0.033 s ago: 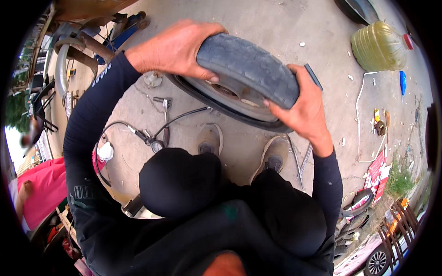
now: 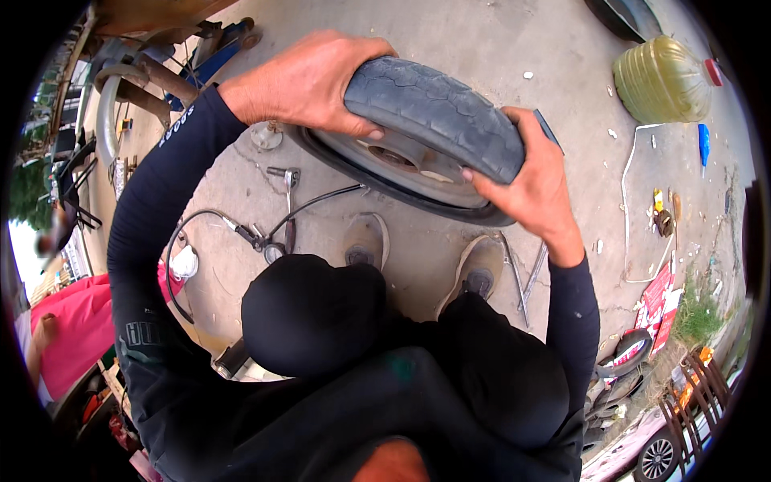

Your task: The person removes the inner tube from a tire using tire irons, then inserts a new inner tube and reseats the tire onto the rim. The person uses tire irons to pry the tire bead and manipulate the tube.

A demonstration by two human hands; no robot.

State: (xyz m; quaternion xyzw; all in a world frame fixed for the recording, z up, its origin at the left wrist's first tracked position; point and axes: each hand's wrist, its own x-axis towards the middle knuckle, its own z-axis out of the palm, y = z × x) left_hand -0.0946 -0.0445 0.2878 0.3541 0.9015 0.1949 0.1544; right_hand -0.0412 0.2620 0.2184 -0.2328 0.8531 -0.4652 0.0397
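In front of my shins I hold a small wheel with a worn grey-black tire (image 2: 434, 108), tilted so that its tread faces up. Its dull metal rim (image 2: 357, 154) shows partly underneath. My left hand (image 2: 321, 84) is closed around the tire's left end, thumb on the near sidewall. The right end is gripped by my right hand (image 2: 536, 189), also with the thumb on the near side. On the ground by my left shoe (image 2: 366, 241) lie a ratchet wrench (image 2: 291, 193) and a black air hose (image 2: 321, 197) with a metal fitting. Two thin metal bars (image 2: 520, 285) lie beside my right shoe (image 2: 479, 273).
A large plastic jug of yellowish liquid (image 2: 660, 82) stands at far right, near a blue tool (image 2: 703, 149) and a white cord (image 2: 626, 209). Old tires (image 2: 630, 353) lie at lower right. At left are a person in pink (image 2: 76, 321) and a metal frame (image 2: 108, 88).
The tire's right end and my right hand have risen very slightly. Both hands keep their hold.
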